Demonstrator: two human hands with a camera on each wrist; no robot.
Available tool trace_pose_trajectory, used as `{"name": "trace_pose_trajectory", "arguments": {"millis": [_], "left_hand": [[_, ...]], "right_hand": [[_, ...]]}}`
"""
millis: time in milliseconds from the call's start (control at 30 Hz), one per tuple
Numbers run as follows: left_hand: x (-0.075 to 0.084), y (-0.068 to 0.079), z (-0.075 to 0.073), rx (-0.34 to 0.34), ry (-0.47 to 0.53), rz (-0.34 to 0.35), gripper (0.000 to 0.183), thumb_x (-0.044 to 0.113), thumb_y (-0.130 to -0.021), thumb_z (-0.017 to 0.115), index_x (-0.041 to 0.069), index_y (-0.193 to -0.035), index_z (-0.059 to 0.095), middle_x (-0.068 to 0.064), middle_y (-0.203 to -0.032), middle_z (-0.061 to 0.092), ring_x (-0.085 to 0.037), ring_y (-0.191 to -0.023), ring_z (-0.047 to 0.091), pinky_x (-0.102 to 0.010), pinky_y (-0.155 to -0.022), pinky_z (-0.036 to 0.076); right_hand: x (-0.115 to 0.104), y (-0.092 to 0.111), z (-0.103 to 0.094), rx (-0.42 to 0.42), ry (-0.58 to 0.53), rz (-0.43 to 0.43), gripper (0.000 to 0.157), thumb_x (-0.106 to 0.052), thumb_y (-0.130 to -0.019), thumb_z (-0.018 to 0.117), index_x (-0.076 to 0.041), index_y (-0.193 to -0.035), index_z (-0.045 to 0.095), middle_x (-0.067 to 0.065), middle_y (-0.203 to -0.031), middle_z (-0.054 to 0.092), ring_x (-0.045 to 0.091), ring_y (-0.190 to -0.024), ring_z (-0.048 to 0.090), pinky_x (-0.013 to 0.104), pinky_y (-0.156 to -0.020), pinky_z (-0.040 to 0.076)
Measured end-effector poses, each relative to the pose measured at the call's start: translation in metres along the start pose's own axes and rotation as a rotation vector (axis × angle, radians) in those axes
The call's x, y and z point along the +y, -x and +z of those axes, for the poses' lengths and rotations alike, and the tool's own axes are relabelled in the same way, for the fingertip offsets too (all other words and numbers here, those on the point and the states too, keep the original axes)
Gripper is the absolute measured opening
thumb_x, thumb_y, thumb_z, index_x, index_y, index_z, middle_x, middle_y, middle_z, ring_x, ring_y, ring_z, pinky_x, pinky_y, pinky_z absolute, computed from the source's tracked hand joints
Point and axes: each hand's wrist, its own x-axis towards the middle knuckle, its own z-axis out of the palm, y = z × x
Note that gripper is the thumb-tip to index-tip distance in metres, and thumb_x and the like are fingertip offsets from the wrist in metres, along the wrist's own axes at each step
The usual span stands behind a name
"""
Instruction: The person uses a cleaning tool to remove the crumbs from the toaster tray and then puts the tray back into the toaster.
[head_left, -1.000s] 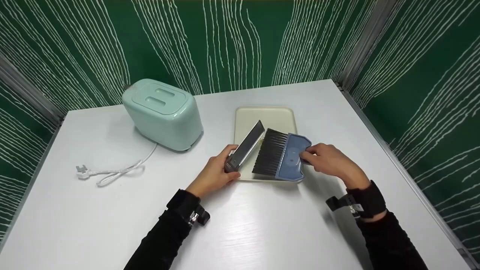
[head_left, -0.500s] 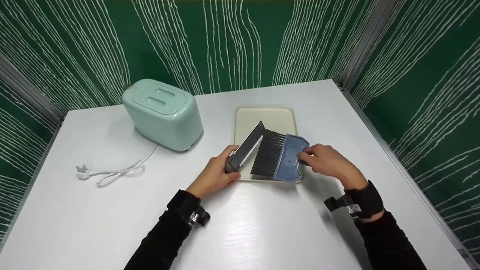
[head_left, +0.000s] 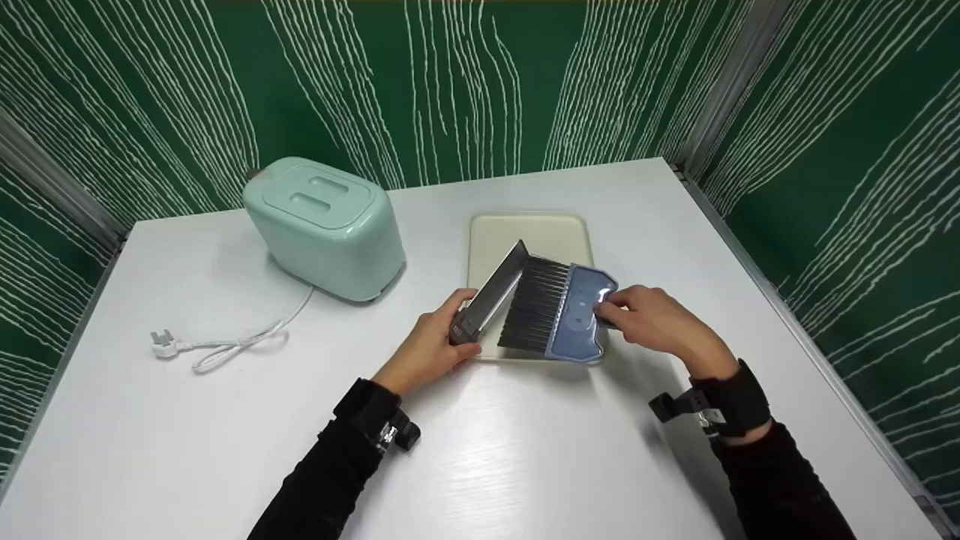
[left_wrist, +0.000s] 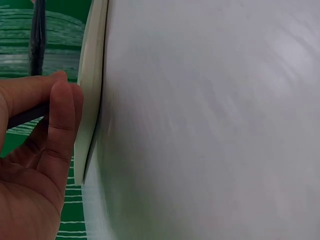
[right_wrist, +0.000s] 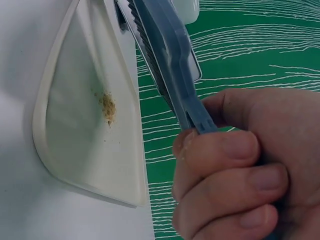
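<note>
My left hand [head_left: 431,341] grips the end of a small dark grey dustpan [head_left: 495,291], tilted up over the cream tray [head_left: 531,229]. In the left wrist view that hand [left_wrist: 42,145] curls its fingers near the tray's edge. My right hand [head_left: 660,322] holds a blue brush [head_left: 581,311] with long black bristles, which point left toward the dustpan's open side. Seen from the right wrist, the fingers fold round the brush's handle end [right_wrist: 200,120]. Brown crumbs [right_wrist: 108,107] lie in a small pile on the tray, below the brush.
A mint-green toaster [head_left: 330,232] stands at the back left of the white table [head_left: 450,465]. Its white cord with a plug [head_left: 165,345] lies bundled in front of it. Green walls [head_left: 480,90] with white streaks enclose the back and sides.
The brush in my right hand has shifted slightly left, its bristles now nearer the dustpan. My left hand and the dustpan stay almost where they were.
</note>
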Motion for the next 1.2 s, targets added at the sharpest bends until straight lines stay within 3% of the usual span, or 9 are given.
{"name": "trace_pose_trajectory", "arguments": {"millis": [400,700,933,1200], "left_hand": [[0.0,0.001,-0.003,-0.006,0.008,-0.012,0.081,0.008,-0.089,0.086,0.027,-0.157,0.046,-0.012,-0.105,0.076,-0.02,-0.083,0.07,-0.037,-0.081,0.06],[0.002,0.001,-0.002,-0.019,0.018,-0.008,0.079,0.006,-0.09,0.084,0.027,-0.155,0.047,-0.016,-0.111,0.075,-0.021,-0.084,0.07,-0.036,-0.078,0.061],[0.003,0.0,-0.001,-0.029,0.017,-0.007,0.078,0.005,-0.09,0.084,0.029,-0.154,0.048,-0.014,-0.108,0.074,-0.018,-0.079,0.068,-0.035,-0.076,0.06],[0.001,0.001,-0.003,-0.017,0.055,-0.012,0.081,0.005,-0.09,0.083,0.027,-0.158,0.045,-0.012,-0.098,0.074,-0.013,-0.064,0.066,-0.032,-0.061,0.06]], "right_hand": [[0.003,0.0,-0.001,-0.022,0.007,0.023,0.034,-0.031,-0.103,0.049,-0.009,-0.089,0.071,-0.002,-0.064,0.058,0.015,-0.064,0.056,0.029,-0.062,0.041],[0.0,-0.001,-0.001,0.002,0.009,0.004,0.037,-0.034,-0.105,0.051,-0.007,-0.097,0.074,-0.001,-0.066,0.062,0.015,-0.064,0.057,0.03,-0.064,0.042],[0.008,-0.004,0.001,-0.012,0.0,0.01,0.036,-0.033,-0.105,0.05,-0.008,-0.087,0.07,-0.003,-0.065,0.059,0.014,-0.063,0.057,0.029,-0.063,0.041],[0.007,0.0,-0.002,-0.028,0.013,0.016,0.036,-0.033,-0.105,0.05,-0.009,-0.087,0.07,-0.002,-0.065,0.059,0.015,-0.064,0.056,0.03,-0.063,0.041]]}}
